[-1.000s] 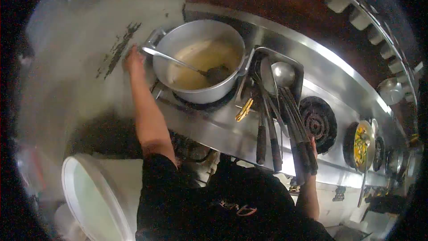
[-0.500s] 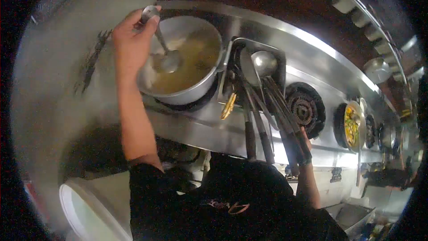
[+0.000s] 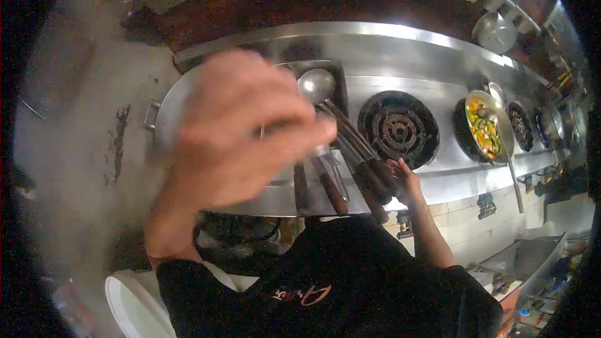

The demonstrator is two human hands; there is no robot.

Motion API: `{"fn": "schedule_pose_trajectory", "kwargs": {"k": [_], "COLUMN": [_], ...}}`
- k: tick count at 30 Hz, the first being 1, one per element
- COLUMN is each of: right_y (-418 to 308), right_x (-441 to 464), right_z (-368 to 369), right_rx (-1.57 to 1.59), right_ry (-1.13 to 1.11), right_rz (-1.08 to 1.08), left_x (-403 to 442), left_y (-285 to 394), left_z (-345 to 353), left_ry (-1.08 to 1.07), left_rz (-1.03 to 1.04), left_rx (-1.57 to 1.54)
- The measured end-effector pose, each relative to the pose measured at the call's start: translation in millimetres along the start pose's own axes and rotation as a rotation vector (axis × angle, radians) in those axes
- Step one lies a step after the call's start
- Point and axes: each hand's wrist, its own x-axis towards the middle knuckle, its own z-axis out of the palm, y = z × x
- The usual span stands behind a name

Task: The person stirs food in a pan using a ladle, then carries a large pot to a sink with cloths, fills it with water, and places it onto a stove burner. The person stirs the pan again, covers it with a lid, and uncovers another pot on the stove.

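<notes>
Pot (image 3: 173, 107): partly behind blurred left hand (image 3: 247, 128) | handles (image 3: 370, 178): near right hand (image 3: 407, 183)

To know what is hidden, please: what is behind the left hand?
Behind the left hand, parts of a large pot and tray show; the pot's contents are covered.

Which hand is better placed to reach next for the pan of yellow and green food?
Probably the right hand: it is nearer the pan, beside a burner, while the left hand hides much of the pot.
</notes>
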Motion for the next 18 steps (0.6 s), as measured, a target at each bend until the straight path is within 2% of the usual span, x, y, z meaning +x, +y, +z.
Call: {"fn": "schedule_pose_trajectory", "kwargs": {"k": [1, 5, 8, 12, 16, 18], "right_y": [-2.5, -3.2, 5.3, 11.3, 16.8, 21.9], "right_x": [-5.3, -19.4, -23.5, -31.7, -56.2, -70.1], "right_z": [-1.9, -27.0, -54.2, -87.2, -109.7, -118.0], "right_rx": [0.011, -0.053, -0.058, -0.041, -0.014, 0.022], "right_ry": [-0.013, -0.065, -0.104, -0.082, -0.067, -0.058], "right_rz": [0.004, 0.062, 0.111, 0.158, 0.109, 0.060], "left_x": [0.2, -47.5, -81.3, -85.3, -97.5, -97.6], "left_y": [13.8, 63.3, 80.9, 92.8, 103.1, 110.2], "left_z": [23.9, 127.0, 161.6, 158.7, 161.8, 159.2], "left_ry": [-0.019, -0.428, -0.587, -0.575, -0.621, -0.381], "left_rz": [-0.011, -0.043, -0.128, -0.225, -0.341, -0.518], "left_rx": [-0.067, -0.193, -0.193, -0.229, -0.445, -0.211]}}
